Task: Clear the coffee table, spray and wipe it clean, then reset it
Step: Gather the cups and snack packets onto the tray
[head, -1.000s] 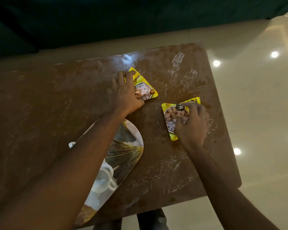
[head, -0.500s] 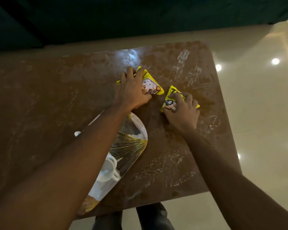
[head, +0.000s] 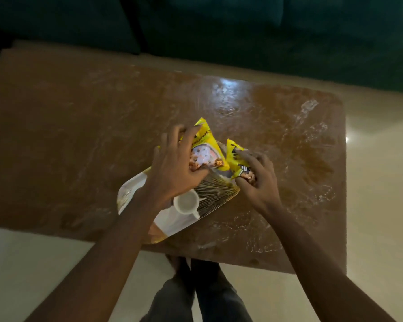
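Two yellow snack packets sit near the middle of the brown coffee table. My left hand grips the left packet, its fingers curled over the packet's left side. My right hand grips the right packet from the right. Both packets touch the far end of a white tray with a gold fan pattern. A white cup stands on the tray, partly behind my left wrist.
Streaky smears mark the tabletop's right half. A dark green sofa runs along the table's far side. Pale glossy floor lies to the right and near side, and my legs stand at the near edge.
Both hands have drawn the packets toward me and together, up to the tray's far end. The right packet is now crumpled in my right hand. The view has shifted left.
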`<state>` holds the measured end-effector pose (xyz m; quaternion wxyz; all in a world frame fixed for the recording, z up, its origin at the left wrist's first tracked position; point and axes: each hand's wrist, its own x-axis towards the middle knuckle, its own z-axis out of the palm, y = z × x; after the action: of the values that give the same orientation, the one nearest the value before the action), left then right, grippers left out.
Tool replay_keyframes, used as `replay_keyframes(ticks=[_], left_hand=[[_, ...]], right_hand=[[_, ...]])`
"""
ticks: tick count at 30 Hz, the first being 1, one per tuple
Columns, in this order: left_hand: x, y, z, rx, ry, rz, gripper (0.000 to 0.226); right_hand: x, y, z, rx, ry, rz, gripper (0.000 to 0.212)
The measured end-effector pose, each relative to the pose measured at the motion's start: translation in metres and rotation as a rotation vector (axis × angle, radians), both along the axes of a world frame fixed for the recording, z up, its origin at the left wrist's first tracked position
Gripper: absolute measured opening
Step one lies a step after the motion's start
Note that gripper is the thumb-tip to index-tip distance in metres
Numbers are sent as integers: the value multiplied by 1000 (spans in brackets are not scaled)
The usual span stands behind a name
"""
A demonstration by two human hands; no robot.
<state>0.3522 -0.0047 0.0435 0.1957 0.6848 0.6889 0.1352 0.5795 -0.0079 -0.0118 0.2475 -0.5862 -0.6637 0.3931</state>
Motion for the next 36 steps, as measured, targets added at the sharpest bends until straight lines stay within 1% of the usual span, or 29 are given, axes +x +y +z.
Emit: replay_keyframes(ticks=[5,7,11,13,15,19,21,23,25,26,28,30,32,36], left_hand=[[-57,-76,-11,-2,-21,148,87],[-74,-101,-22,-17,12,174,85],[-89,-141,-48,-66,129,163,82],[-94,-149,-62,-93,158,134,82],[-97,-150,-74,-99,173,100,81],[-94,-148,-96,-110,300,36,84],[-89,-146,-104,-133,329,12,84],[-84,-143,-106,-169,318,-19,83],[-81,-142,-108,-192,300,-28,85],[-80,-143,-108,-185,293,-22,85],[-77,-146,-110,-135,277,21,79],[-73,-147,-113,-90,278,81,76],[-67,-146,-118,-64,299,128,75],[-62,-141,-130,-87,246,158,86]], right_hand=[[-30,-7,-9,-15,-133,264,60],[-38,-2,-16,24,-205,355,66],[-47,5,-28,52,-328,473,84],[-51,8,-35,77,-368,525,85],[-52,11,-44,97,-421,624,86],[-54,11,-53,87,-579,753,94],[-56,12,-50,-17,-578,761,90],[-59,13,-47,-147,-497,708,74],[-65,10,-51,-162,-458,612,62],[-66,7,-55,-129,-479,573,58],[-68,1,-65,6,-546,533,54],[-68,-2,-71,143,-556,510,55],[-67,0,-75,237,-540,506,56],[-63,5,-83,291,-519,526,63]])
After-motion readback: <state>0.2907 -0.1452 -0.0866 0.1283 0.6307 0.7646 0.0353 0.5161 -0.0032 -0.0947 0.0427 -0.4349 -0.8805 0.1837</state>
